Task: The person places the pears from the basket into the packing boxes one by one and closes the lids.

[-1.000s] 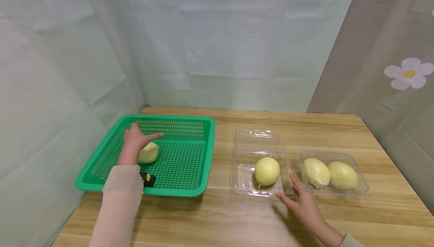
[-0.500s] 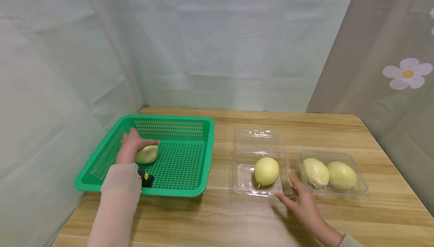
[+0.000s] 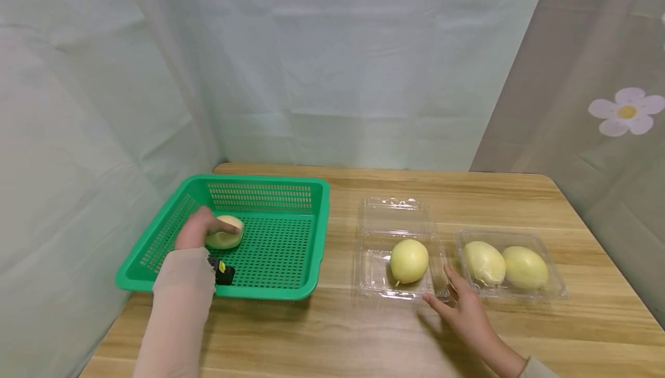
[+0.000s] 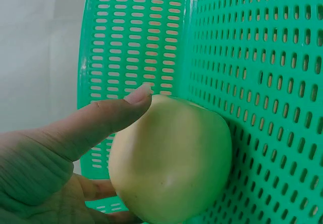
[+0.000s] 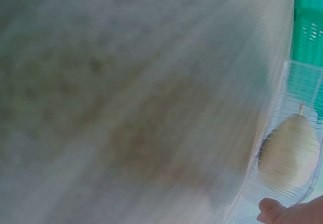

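Observation:
In the head view my left hand [image 3: 200, 225] reaches down into the green basket [image 3: 323, 222] and takes hold of a pale yellow melon [image 3: 225, 242]. The left wrist view shows the thumb [image 4: 113, 115] along the melon's edge, with the other fingers partly hidden behind its lower side. My right hand [image 3: 470, 314] rests at the front right corner of a clear plastic box [image 3: 375, 271], thumb and fingers spread. One melon [image 3: 409, 261] with a short stem sits inside this box, whose lid [image 3: 395, 213] lies folded back.
Just right of that box stands a second clear box [image 3: 555, 285] with two melons [image 3: 525, 268] in it. Everything sits on a wooden table [image 3: 363, 340], with pale cloth [image 3: 363, 78] hanging behind. The black wrist camera [image 3: 223, 273] is within the basket's front wall.
My left hand has come down and closed in on the melon in the basket, its thumb now lower over the fruit. The right hand and both boxes have stayed put.

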### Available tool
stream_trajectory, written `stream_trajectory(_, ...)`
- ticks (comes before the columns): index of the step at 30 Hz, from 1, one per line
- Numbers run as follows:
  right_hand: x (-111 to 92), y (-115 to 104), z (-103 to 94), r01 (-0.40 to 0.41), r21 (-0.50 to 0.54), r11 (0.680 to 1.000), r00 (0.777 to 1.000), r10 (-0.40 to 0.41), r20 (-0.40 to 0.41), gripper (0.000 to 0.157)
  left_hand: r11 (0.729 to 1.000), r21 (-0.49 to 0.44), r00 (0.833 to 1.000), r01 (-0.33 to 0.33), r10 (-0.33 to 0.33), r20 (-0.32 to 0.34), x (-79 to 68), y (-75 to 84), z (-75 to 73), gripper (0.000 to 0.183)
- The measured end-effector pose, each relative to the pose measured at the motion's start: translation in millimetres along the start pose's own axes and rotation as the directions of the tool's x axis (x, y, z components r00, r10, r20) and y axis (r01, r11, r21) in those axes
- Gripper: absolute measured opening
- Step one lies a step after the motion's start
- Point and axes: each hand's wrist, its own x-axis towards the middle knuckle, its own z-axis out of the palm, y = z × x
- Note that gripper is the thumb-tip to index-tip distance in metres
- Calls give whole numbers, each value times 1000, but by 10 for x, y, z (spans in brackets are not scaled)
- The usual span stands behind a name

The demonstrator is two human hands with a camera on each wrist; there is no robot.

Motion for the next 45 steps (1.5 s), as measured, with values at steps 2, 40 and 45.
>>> stream_trajectory(2,0,-3,-5,-2,2,1000,1000,2,3,80,1000,-8,1000,8,-8,18,-1,-8,3,107)
stream_trajectory(40,6,-8,-5,10,4,1000,1000,-10,5,80,998,32,995,55,-57,84,128,-57,43,105)
stream_trajectory(45,5,-14,-9,-1,-5,1000,1000,1,11,80,998,22,997,56,-57,59,123,-63,47,103)
